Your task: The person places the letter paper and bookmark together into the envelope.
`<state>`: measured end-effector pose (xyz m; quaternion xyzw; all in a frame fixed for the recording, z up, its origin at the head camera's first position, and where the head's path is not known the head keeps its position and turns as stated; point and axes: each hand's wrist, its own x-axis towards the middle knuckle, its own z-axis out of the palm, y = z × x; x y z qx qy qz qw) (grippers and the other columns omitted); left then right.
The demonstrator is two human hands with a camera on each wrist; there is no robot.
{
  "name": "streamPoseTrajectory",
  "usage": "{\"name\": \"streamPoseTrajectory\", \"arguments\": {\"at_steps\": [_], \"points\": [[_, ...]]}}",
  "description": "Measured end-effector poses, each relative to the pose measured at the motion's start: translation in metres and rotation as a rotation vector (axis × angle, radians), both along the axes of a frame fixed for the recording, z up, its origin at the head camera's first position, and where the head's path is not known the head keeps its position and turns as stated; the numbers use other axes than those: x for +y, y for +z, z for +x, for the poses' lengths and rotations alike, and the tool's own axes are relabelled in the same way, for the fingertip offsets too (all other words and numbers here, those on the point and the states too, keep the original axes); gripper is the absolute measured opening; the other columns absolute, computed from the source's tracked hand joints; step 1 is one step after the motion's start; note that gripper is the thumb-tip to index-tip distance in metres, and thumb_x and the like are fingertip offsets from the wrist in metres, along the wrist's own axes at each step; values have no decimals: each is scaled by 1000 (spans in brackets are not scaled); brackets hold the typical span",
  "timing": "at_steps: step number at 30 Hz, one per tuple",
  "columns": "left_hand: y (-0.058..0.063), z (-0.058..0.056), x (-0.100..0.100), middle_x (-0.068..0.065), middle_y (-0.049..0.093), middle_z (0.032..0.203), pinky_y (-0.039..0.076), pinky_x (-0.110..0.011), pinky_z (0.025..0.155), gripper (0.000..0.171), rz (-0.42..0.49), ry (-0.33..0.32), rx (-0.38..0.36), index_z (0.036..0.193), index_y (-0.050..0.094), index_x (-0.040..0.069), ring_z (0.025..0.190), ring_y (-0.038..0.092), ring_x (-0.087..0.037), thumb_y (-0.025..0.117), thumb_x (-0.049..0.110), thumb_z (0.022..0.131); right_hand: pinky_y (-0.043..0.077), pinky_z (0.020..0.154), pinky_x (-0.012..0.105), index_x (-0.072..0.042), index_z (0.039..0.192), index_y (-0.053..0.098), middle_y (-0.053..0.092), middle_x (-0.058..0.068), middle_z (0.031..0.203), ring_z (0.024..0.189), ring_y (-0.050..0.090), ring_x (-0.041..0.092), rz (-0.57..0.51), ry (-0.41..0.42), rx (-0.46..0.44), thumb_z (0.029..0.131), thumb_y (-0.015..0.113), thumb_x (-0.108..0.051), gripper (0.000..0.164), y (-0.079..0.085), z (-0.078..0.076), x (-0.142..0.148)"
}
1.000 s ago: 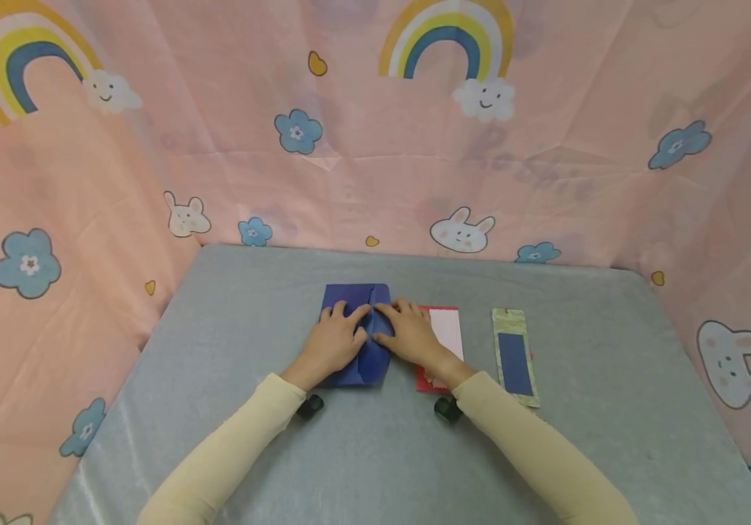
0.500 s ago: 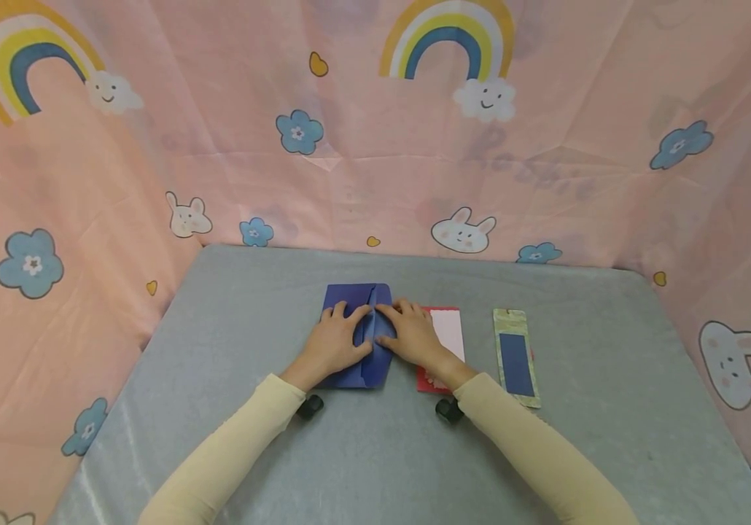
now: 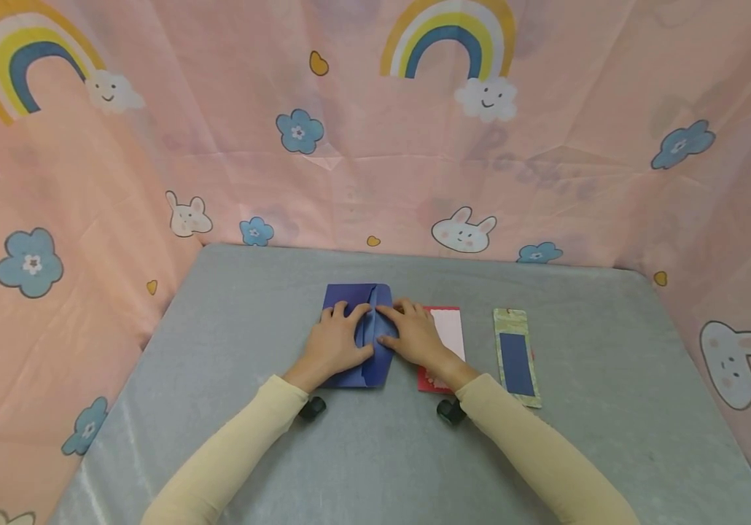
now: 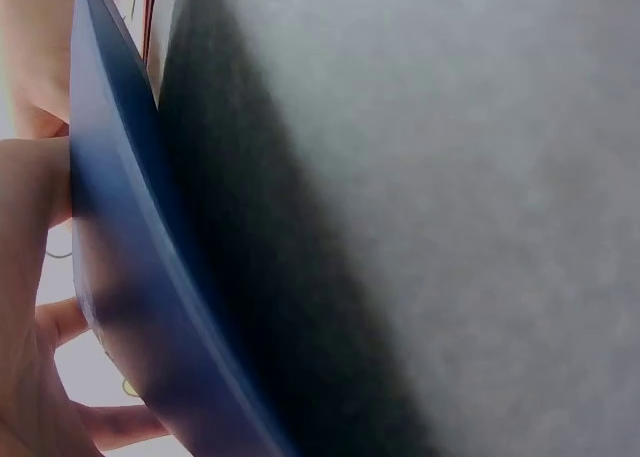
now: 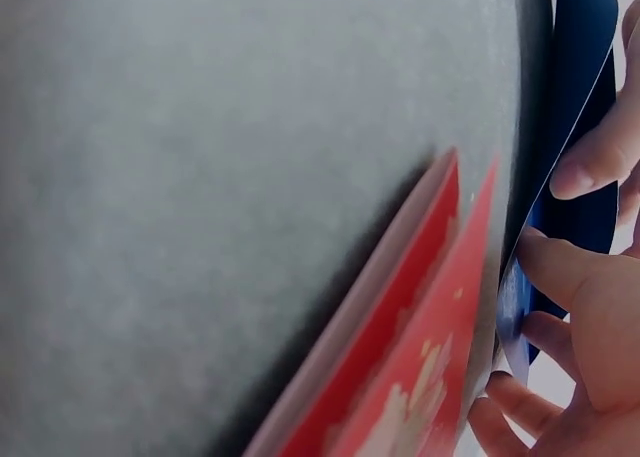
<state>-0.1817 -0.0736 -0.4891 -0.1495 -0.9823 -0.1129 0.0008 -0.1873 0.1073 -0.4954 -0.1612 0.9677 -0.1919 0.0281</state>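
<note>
A dark blue envelope [image 3: 339, 375] lies on the table in the head view, its long flap [image 3: 385, 332] on the right side. My left hand [image 3: 332, 343] rests spread on the envelope's body, thumb reaching to the fold by the flap. From the right, my right hand [image 3: 415, 334] touches the flap with thumb and fingertips. In the right wrist view the flap [image 5: 513, 317] stands slightly raised beside the fingers, and the left thumb [image 5: 590, 162] is nearby. The left wrist view shows the envelope's near edge [image 4: 150, 247] lifted a little above the cloth.
Partly under my right forearm lies a red card [image 3: 446, 335] with a white panel; the right wrist view shows it standing slightly open. Farther right is a green patterned strip [image 3: 510, 321] with a blue panel. Grey cloth covers the table [image 3: 375, 467]; a pink printed curtain [image 3: 349, 189] surrounds it.
My left thumb has straightened and slid slightly right and toward me along the fold. The right hand stays at the flap almost unmoved.
</note>
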Motion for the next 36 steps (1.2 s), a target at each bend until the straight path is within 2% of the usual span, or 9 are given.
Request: {"name": "streamPoseTrajectory", "arguments": {"at_steps": [8, 29, 36], "points": [[2, 1, 2, -17, 47, 135, 54, -50, 69, 71, -16, 5, 17, 136, 42, 36, 118, 50, -41, 67, 51, 71, 35, 100, 53, -27, 141, 45, 46, 12, 136, 119, 45, 32, -7, 4, -6, 85, 66, -40, 61, 2, 0, 1], [-2, 1, 2, -18, 46, 135, 54, -50, 68, 72, -19, -6, 25, 136, 42, 35, 118, 50, -42, 68, 50, 71, 36, 99, 54, -26, 139, 47, 48, 14, 135, 121, 45, 33, -35, 1, 1, 85, 66, -38, 59, 3, 0, 1], [-3, 1, 3, -18, 46, 135, 54, -50, 69, 73, -28, -4, 22, 136, 42, 35, 118, 49, -42, 68, 52, 70, 38, 99, 53, -22, 138, 49, 52, 13, 130, 120, 49, 33, -61, 2, 7, 85, 67, -36, 57, 6, 0, 1]]}}
